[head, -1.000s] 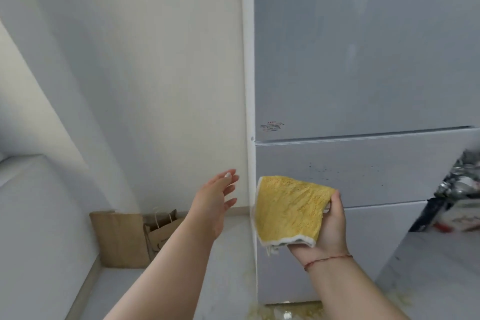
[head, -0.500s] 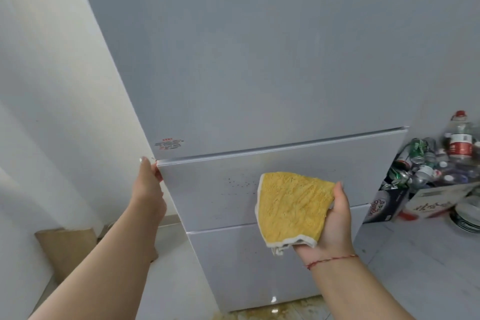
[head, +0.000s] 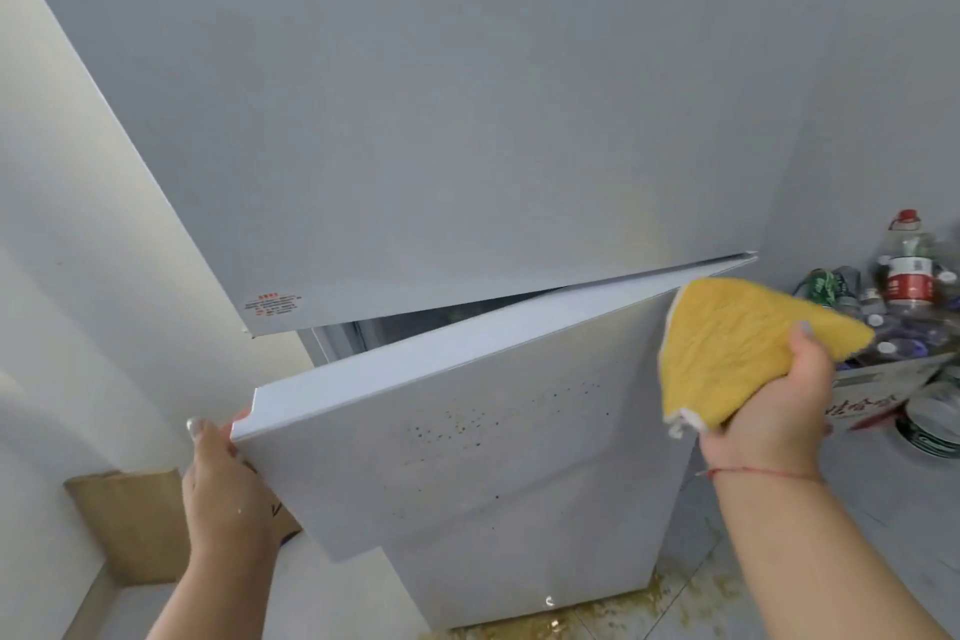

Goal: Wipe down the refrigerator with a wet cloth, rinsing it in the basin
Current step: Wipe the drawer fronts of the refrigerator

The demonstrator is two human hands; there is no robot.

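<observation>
The grey refrigerator [head: 467,94] fills most of the view. Its middle door [head: 467,421] stands swung partly open, hinged on the right, with brown specks on its front. My left hand [head: 223,489] grips the door's left edge, fingers curled behind it. My right hand [head: 774,405] holds a yellow cloth [head: 727,348] with a white edge, raised in front of the door's upper right corner. A dark gap into the compartment shows above the door. No basin is in view.
A cardboard box [head: 872,390] full of empty bottles and cans stands on the floor at the right, a bowl [head: 930,426] beside it. Brown paper bags [head: 130,525] lean on the wall at the lower left. Yellowish spill marks stain the floor [head: 597,624] under the refrigerator.
My left hand reached the middle door's left edge, gripped it and pulled the door open. My right hand moved right and up with the cloth.
</observation>
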